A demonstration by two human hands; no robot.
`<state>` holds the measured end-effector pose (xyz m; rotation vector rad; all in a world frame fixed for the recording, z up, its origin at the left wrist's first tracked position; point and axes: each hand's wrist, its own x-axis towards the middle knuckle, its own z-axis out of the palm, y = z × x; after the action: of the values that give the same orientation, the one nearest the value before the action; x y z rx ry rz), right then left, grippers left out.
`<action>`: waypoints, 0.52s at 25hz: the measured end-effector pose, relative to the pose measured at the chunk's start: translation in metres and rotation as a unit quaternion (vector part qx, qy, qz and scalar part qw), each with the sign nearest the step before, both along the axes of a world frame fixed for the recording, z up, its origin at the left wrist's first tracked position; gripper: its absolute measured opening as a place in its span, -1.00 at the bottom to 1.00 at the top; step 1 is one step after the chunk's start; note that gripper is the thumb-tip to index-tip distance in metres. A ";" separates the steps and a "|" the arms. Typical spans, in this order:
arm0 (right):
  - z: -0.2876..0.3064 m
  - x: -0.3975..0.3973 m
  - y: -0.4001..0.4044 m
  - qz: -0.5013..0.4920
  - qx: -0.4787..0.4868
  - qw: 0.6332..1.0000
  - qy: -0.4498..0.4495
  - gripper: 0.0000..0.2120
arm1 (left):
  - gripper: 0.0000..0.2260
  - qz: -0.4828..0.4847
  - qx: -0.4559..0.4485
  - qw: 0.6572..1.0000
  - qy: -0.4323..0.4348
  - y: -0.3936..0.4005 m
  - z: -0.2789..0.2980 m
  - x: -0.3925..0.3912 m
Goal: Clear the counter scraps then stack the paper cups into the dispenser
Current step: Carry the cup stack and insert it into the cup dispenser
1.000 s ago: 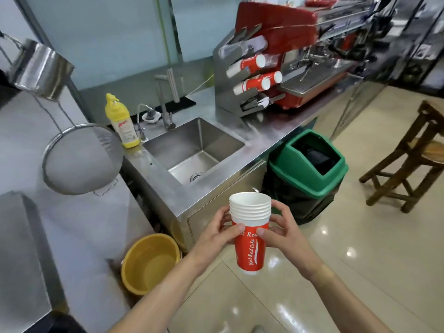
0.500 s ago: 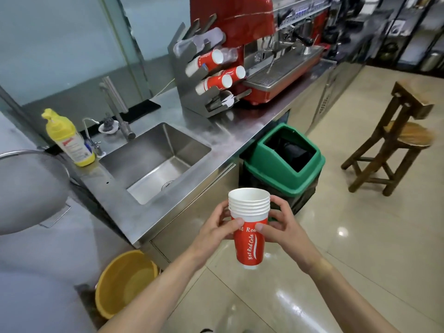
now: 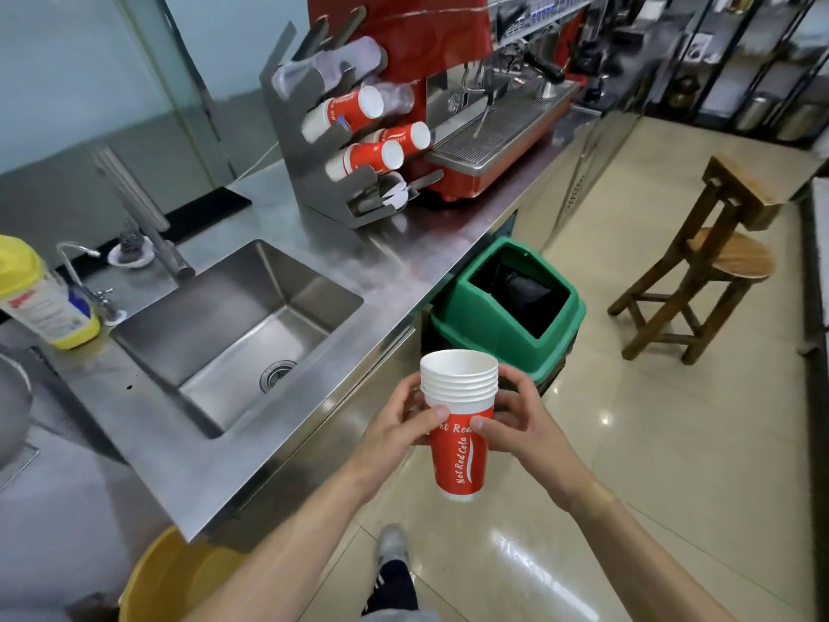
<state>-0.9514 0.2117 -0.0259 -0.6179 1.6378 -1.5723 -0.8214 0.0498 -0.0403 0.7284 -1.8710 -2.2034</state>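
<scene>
Cups are the concern, yet the largest thing involved is the steel counter (image 3: 278, 424) across the left and centre of the frame, seemingly cleared of scraps. On it, at upper centre, the slotted dispenser (image 3: 287, 141) is tilted so that sleeves slide in lengthwise; several slots are already filled. Low and right of centre, off the counter, a nested stack of paper cups (image 3: 460, 424) is kept upright and aligned, being clasped between the left hand (image 3: 399, 428) and right hand (image 3: 520, 424), thumbs pressed to its front.
</scene>
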 end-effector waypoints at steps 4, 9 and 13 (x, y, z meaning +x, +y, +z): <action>0.003 -0.026 -0.045 -0.007 0.010 1.000 0.000 -0.40 | -0.41 -0.007 0.012 1.000 0.007 -0.044 0.002 -0.028; 0.003 -0.052 -0.097 -0.026 0.012 1.000 0.008 -0.41 | -0.46 -0.028 0.026 0.999 0.013 -0.103 0.000 -0.062; 0.004 -0.073 -0.121 -0.036 0.023 0.999 0.021 -0.43 | -0.41 -0.040 0.036 0.999 0.009 -0.132 -0.002 -0.087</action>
<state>-1.0246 0.0910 -0.0216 -0.5769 1.7395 -1.5774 -0.9086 -0.0825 -0.0420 0.6539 -1.8514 -2.3280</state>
